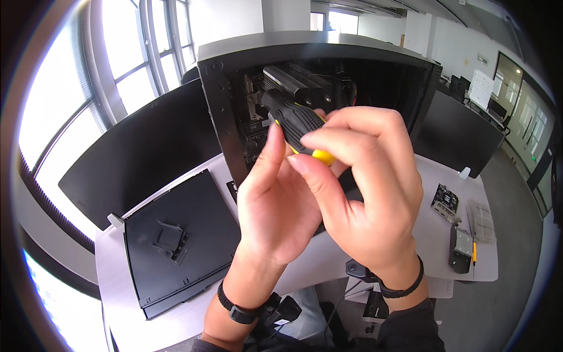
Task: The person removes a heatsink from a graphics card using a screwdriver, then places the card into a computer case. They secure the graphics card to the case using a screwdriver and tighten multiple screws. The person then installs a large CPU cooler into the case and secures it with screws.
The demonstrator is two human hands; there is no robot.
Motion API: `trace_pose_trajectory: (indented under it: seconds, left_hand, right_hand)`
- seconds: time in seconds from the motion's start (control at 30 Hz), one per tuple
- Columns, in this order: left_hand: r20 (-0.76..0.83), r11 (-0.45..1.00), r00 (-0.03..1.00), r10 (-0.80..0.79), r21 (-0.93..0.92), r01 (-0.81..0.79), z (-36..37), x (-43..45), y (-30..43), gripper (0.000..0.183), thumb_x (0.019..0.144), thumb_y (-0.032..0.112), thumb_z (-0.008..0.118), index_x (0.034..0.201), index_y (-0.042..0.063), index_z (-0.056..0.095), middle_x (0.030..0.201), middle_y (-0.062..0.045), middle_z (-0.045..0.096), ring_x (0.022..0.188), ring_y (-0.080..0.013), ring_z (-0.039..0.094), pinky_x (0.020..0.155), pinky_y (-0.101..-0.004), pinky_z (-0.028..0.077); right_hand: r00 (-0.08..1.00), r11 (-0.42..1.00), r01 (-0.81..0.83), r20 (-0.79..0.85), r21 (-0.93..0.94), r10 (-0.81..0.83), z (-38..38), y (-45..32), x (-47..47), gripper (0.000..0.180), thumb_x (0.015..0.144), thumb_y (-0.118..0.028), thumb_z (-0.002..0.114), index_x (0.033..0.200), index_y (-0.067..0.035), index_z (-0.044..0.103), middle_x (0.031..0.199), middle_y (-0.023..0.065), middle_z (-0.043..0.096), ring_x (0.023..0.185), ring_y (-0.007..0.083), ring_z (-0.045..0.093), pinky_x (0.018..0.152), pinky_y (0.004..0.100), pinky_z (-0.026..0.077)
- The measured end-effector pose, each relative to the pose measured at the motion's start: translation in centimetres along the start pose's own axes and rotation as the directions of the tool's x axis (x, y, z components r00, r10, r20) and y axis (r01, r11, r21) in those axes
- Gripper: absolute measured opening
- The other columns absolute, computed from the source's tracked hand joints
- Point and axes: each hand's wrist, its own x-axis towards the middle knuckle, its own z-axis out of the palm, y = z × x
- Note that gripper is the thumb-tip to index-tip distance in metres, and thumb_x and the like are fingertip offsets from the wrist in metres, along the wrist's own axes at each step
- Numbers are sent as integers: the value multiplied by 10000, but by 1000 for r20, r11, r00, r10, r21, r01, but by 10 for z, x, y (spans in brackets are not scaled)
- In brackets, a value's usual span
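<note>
Both hands are raised in front of an open black computer case (220, 92). A screwdriver with a thick black and yellow handle (299, 123) lies between them. My right hand (374, 180) grips the handle near its yellow end with thumb and fingers. My left hand (277, 207) is under the handle, its thumb up along the left side; whether its fingers close around it is partly hidden. Behind the handle, a finned metal heatsink (286, 83) shows inside the case. The screwdriver's shaft cannot be made out.
A black side panel (176, 281) lies on the desk at left, with a small black bracket (169, 237) on it. A graphics card (445, 203), a black metal-topped part (461, 251) and a thin yellow screwdriver (474, 254) lie at right. Monitors (149, 149) flank the case.
</note>
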Motion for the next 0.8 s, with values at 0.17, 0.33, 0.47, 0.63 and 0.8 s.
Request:
trace_pose_trajectory:
  seconds: [0.17, 0.33, 0.47, 0.63, 0.8]
  left_hand:
    - [-196, 995, 980, 14, 101, 6, 5, 1, -2, 491, 989, 493, 401, 1108, 50, 576, 991, -34, 634, 934, -141, 600, 864, -307, 484]
    - [-44, 995, 996, 76, -62, -78, 4, -1, -4, 462, 1003, 425, 388, 1196, 35, 541, 1143, -111, 599, 1053, -235, 576, 936, -367, 466]
    - [-130, 998, 991, -41, 44, 47, 3, -1, 1, 664, 953, 631, 293, 1159, 56, 553, 1054, -66, 613, 999, -172, 584, 906, -330, 472]
    - [-258, 993, 965, 55, 112, -27, 5, 1, -1, 466, 991, 460, 416, 1153, 51, 567, 1009, -50, 623, 955, -146, 584, 898, -313, 470]
    - [-181, 998, 983, 42, 53, -33, 12, -1, -5, 533, 987, 526, 354, 1178, 61, 532, 1015, -57, 609, 938, -160, 599, 863, -310, 484]
  right_hand:
    - [989, 984, 147, 32, -103, -144, 0, 4, 1, 219, 721, 39, 728, 919, -16, 651, 992, 139, 613, 836, 252, 587, 704, 332, 491]
    - [995, 999, -16, -95, -31, 13, -3, 4, 2, 299, 693, 26, 770, 959, 23, 634, 953, 151, 623, 779, 227, 613, 652, 276, 505]
    - [993, 994, 102, -48, -41, -104, -1, 2, 4, 271, 681, 58, 741, 933, 15, 653, 959, 142, 658, 830, 267, 625, 691, 313, 518]
    - [989, 990, 127, -64, -69, -131, -2, 2, 5, 308, 665, 11, 770, 950, 2, 654, 976, 136, 665, 900, 294, 623, 743, 332, 514]
    - [997, 999, 2, -83, -39, -5, -1, 2, 5, 289, 666, 29, 768, 930, 20, 651, 953, 135, 663, 856, 287, 635, 717, 332, 523]
